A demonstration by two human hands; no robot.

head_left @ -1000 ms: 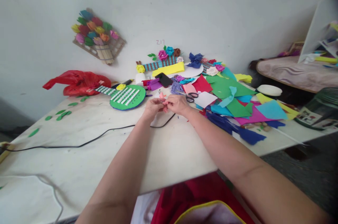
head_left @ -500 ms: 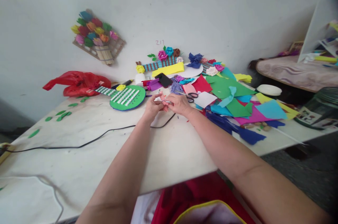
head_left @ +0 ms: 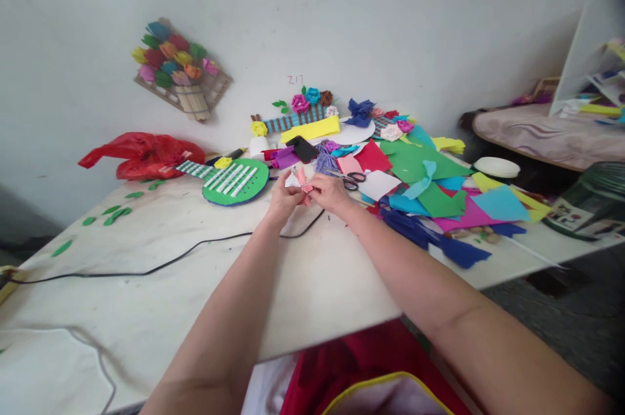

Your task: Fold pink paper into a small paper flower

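Note:
Between my hands is a small pink paper flower (head_left: pixel 305 188) with a loose strip standing up from it. My left hand (head_left: pixel 286 197) pinches it from the left, thumb and fingers closed. From the right, my right hand (head_left: pixel 329 192) grips its other side with the fingertips pressed together. Just right of my right hand lie scissors with dark handles (head_left: pixel 352 181). A green guitar-shaped craft (head_left: pixel 234 182) with white strips rests left of my left hand. A black phone (head_left: pixel 301 149) lies behind both hands.
Colored paper pieces (head_left: pixel 415 161) are heaped at the right, near a glass jar (head_left: pixel 586 206). A black cable (head_left: pixel 195 244) crosses the white table (head_left: pixel 185 317). A red plastic bag (head_left: pixel 141 154) and green paper leaves (head_left: pixel 114 214) lie left; paper flowers (head_left: pixel 312 99) stand at the back.
The pink paper flower has turned slightly between my fingers, and its coiled side shows more now. My right fingers have shifted a little to the right. The other things stay where they were.

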